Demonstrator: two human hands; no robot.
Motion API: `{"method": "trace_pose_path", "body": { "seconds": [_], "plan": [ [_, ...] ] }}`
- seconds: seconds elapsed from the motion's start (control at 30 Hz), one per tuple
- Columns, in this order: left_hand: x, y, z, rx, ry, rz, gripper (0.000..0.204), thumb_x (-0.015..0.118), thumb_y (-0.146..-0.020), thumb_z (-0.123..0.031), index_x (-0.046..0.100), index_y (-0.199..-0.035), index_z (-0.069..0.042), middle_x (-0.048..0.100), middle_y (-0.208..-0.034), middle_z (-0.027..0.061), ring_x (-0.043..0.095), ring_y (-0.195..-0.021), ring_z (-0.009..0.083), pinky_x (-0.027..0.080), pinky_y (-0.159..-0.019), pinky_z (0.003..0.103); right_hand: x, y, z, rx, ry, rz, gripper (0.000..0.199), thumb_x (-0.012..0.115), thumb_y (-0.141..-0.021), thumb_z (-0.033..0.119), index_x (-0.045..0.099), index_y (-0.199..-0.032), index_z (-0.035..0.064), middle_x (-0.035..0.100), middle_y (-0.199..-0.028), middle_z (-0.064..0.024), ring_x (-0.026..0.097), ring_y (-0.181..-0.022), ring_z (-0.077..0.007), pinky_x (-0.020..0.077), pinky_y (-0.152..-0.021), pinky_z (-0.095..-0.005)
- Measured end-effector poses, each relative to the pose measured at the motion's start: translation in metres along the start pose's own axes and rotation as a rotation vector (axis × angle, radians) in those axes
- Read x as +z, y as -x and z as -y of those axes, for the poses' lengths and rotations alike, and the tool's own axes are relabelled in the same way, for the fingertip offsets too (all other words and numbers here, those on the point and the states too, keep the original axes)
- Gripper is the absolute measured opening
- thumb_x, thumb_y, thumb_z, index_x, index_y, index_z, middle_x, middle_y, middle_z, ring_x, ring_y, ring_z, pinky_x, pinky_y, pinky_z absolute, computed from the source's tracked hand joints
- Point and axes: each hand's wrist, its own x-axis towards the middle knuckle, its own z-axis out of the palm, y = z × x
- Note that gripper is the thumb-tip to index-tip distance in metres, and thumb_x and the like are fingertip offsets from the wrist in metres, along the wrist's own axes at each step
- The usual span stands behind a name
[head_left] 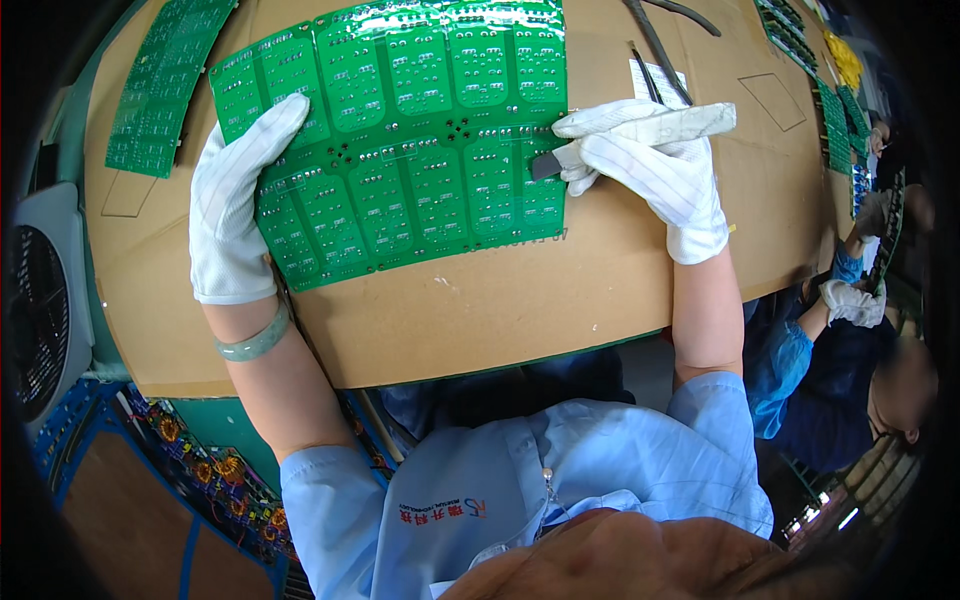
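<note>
The left hand (pixel 237 220), in a white glove, grips the big green circuit board (pixel 390 165) by its left edge; thumb across the upper face, fingers tucked out of sight behind; the board sits above the brown tabletop (pixel 480 320), rows of silvery solder joints facing up, its top edge catching a bright glare; whether its far edge rests on the surface, the view cannot tell; over on the right, the right hand (pixel 650 170), gloved in white too, closes round a pale-handled tool (pixel 708 122), fingers bunched and pinching; its flat dark end points left and lies over the board's right edge, though contact there is hard to judge; a greenish bangle (pixel 255 340) circles the left wrist, just below the glove; up in the left corner, another green board (pixel 165 90) lies near the first, apart from it; beyond the right hand, black tweezers (pixel 645 72) lie across a white paper (pixel 672 78); far left stands a fan (pixel 42 310) in a pale housing; and away to the right, a co-worker in blue sleeves (pixel 782 365) shows a white-gloved hand (pixel 852 302) beside more boards
</note>
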Motion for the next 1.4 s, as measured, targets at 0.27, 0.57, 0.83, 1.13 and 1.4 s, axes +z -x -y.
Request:
{"method": "trace_pose_path", "body": {
  "seconds": [0.27, 0.57, 0.83, 1.13, 1.4],
  "plan": [
    [0.001, 0.0, 0.001, 0.003, -0.008, -0.01, 0.023, 0.061, -0.082, -0.011, 0.06, -0.102, -0.001, 0.065, -0.092, 0.0086, 0.063, -0.079, 0.0136, 0.051, -0.068, 0.024, 0.002, 0.002, 0.004, 0.011, 0.013, -0.031, 0.021, 0.06, -0.082, 0.007, 0.064, -0.098, -0.0069, 0.066, -0.083, -0.0138, 0.063, -0.065, -0.0169, 0.0521, -0.061, -0.0258],
    [-0.003, 0.0, 0.002, 0.02, -0.004, -0.024, 0.023, 0.062, -0.081, -0.01, 0.061, -0.101, 0.0, 0.065, -0.092, 0.0092, 0.063, -0.08, 0.0137, 0.051, -0.07, 0.025, -0.001, 0.002, 0.001, -0.028, 0.007, 0.016, 0.023, 0.061, -0.079, 0.002, 0.061, -0.098, -0.0105, 0.065, -0.077, -0.0178, 0.064, -0.062, -0.0212, 0.0532, -0.06, -0.0292],
    [-0.011, -0.001, 0.006, 0.118, -0.062, 0.012, 0.022, 0.059, -0.083, -0.009, 0.061, -0.102, 0.002, 0.063, -0.098, 0.0087, 0.062, -0.086, 0.0142, 0.05, -0.074, 0.025, -0.003, 0.004, 0.001, 0.029, 0.031, 0.063, 0.023, 0.064, -0.081, 0.009, 0.064, -0.099, -0.006, 0.066, -0.086, -0.0144, 0.063, -0.066, -0.0166, 0.0501, -0.06, -0.0242],
    [-0.014, -0.004, 0.005, 0.078, -0.081, 0.023, 0.023, 0.059, -0.083, -0.01, 0.061, -0.102, 0.002, 0.063, -0.098, 0.0078, 0.061, -0.085, 0.0131, 0.049, -0.073, 0.024, -0.009, 0.005, 0.0, -0.009, 0.085, 0.114, 0.021, 0.062, -0.082, 0.008, 0.064, -0.096, -0.0065, 0.065, -0.097, -0.0162, 0.063, -0.074, -0.019, 0.0508, -0.068, -0.0279],
    [-0.013, -0.005, 0.002, -0.003, -0.024, 0.054, 0.023, 0.061, -0.082, -0.011, 0.06, -0.102, 0.0, 0.064, -0.093, 0.0067, 0.062, -0.08, 0.0119, 0.05, -0.07, 0.024, -0.02, 0.0, -0.002, -0.098, 0.119, 0.261, 0.021, 0.059, -0.082, 0.008, 0.063, -0.093, -0.0094, 0.064, -0.099, -0.0191, 0.063, -0.087, -0.0253, 0.0513, -0.078, -0.0311]
  ]
}}
